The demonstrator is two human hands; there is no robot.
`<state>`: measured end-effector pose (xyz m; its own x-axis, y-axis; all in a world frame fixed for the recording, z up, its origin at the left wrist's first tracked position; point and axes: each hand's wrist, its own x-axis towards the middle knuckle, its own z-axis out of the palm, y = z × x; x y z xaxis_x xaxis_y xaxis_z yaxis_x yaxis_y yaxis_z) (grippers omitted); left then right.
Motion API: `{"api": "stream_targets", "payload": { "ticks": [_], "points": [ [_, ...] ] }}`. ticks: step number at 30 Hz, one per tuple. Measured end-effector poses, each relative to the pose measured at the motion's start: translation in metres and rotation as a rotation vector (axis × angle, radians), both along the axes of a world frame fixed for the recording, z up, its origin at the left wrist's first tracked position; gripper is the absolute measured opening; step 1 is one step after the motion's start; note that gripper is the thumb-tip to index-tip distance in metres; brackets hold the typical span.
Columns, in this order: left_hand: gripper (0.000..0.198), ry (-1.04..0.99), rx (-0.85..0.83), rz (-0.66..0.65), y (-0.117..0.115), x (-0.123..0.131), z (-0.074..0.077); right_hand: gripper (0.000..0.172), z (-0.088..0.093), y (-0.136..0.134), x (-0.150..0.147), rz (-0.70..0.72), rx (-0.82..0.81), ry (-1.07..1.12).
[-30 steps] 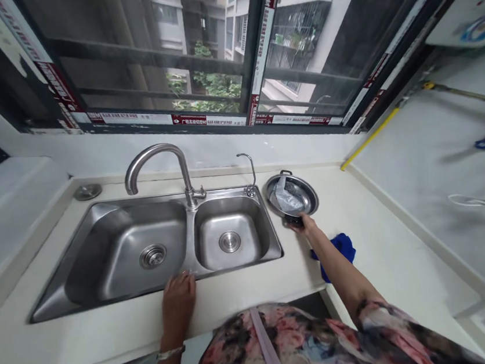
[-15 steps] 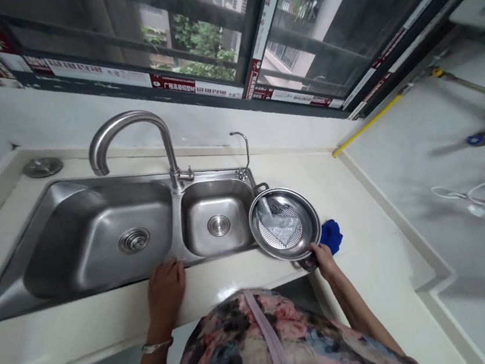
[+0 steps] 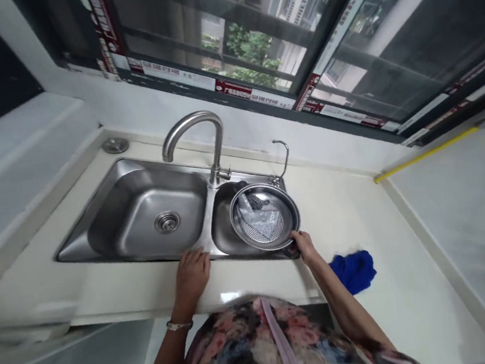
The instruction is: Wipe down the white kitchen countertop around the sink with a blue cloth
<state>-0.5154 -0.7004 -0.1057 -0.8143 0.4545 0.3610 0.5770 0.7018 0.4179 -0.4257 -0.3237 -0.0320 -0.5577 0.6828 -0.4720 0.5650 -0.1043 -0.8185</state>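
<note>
My right hand point(image 3: 304, 245) is closed round the near handle of a steel pot point(image 3: 294, 211) with a perforated steamer plate point(image 3: 255, 237) inside. A crumpled clear plastic bag point(image 3: 261, 221) lies on the plate, beside something dark I cannot make out. The pot covers much of the small sink basin point(image 3: 223, 222); whether it hangs above or touches the rim I cannot tell. My left hand point(image 3: 192, 272) lies with its fingers on the sink's front edge, just below the divider, and holds nothing.
A large basin point(image 3: 141, 217) with a drain is on the left. Behind the sink rise a curved faucet point(image 3: 219, 141) and a thin spout point(image 3: 287, 156). A blue cloth point(image 3: 352, 271) lies on the counter at right. A round metal lid point(image 3: 115, 145) sits at the back left.
My right hand has moved the pot left, off the counter beside the sink and over the small basin. The blue cloth now shows more fully. The camera view has turned left.
</note>
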Motion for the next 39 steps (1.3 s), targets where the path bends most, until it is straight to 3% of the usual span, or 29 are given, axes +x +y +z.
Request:
{"api": "stream_targets", "payload": {
  "ticks": [5, 22, 31, 39],
  "points": [
    [0.035, 0.008, 0.014, 0.032, 0.002, 0.004, 0.003, 0.012, -0.015, -0.008, -0.025, 0.03, -0.04, -0.104],
    [0.025, -0.071, -0.06, 0.07, 0.001, 0.007, 0.019, 0.017, -0.076, -0.015, -0.066, 0.119, -0.187, -0.208],
    [0.025, -0.075, -0.083, 0.074, 0.001, 0.006, 0.02, 0.025, -0.097, 0.004, -0.08, 0.188, 0.055, -0.205],
    [0.024, -0.103, -0.058, 0.073, 0.001, 0.005, 0.025, 0.066, -0.11, -0.011, -0.075, 0.317, 0.359, -0.193]
  ]
}}
